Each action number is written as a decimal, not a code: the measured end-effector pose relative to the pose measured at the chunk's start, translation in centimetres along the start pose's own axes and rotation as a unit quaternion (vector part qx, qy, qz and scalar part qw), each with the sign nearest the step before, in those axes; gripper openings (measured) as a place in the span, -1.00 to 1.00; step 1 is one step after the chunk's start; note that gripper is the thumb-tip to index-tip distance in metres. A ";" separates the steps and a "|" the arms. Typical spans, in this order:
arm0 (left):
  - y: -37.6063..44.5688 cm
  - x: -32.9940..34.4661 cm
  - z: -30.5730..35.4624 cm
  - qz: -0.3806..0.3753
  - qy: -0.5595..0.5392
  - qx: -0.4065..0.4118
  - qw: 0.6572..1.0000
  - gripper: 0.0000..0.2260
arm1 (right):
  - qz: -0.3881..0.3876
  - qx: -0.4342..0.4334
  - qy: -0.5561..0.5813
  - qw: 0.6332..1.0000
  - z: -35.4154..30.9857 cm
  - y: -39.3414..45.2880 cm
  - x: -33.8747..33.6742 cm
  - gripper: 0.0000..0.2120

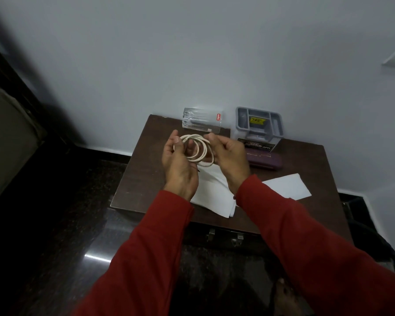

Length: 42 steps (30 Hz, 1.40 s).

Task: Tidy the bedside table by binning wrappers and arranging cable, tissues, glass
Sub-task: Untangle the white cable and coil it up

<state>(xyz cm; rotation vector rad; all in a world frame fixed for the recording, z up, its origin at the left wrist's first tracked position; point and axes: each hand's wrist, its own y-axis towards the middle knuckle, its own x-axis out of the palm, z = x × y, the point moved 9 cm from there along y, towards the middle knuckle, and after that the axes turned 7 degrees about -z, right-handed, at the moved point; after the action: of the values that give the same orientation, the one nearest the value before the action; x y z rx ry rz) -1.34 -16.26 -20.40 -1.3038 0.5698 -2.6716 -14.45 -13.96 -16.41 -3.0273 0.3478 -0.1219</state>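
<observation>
White wall [192,53] stands behind a brown table [135,179]. Both hands, left hand [178,165] and right hand [229,158], hold a looped white cable [197,149] above tissues [214,197].

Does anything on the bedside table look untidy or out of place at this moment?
Yes. The white tissues lie loose and askew, one corner past the table front edge. The cable is coiled between both hands.

Dim, cool indoor light; dark vignetted left side; a bright glare streak on the polished floor [97,258]; wide-angle bending at the edges; slight overall softness.
</observation>
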 end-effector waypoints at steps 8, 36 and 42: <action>0.4 0.2 -1.2 -0.008 0.117 -0.030 0.993 -0.78 | -0.037 0.035 -0.072 0.996 1.1 1.2 -0.1 -0.80; 3.5 -2.6 -2.3 0.049 0.312 -0.086 0.945 -0.37 | 0.033 -0.073 -0.548 0.832 2.3 7.2 -0.5 -0.68; 2.9 -3.2 -0.5 0.114 0.286 -0.053 0.950 -0.56 | 0.040 -0.143 -0.566 0.811 0.8 4.6 0.0 -0.72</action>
<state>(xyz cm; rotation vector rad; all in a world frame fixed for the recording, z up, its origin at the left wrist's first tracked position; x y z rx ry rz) 0.06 -17.94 -24.17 -0.4122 0.8706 -2.8251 -15.41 -18.34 -17.70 -2.6698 0.3607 1.7607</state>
